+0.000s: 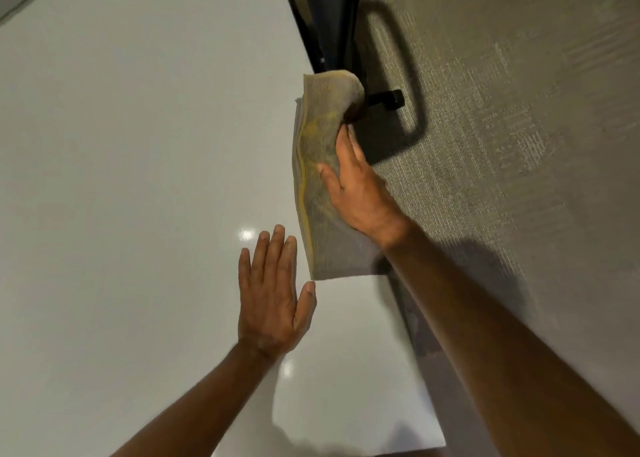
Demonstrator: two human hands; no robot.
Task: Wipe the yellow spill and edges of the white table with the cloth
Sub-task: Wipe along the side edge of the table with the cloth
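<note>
A folded grey cloth [320,165] with yellow stains hangs over the right edge of the white table [138,162]. My right hand [360,189] grips the cloth from the outer side, thumb on the top face, pressing it against the table edge. My left hand [272,293] lies flat on the tabletop with fingers spread, just below and left of the cloth. No yellow spill shows on the tabletop itself; the yellow is only on the cloth.
Grey carpet [519,144] runs along the right of the table. A black table leg and foot [384,99] stand just beyond the cloth's far end. The table's near corner [440,442] is at the lower right.
</note>
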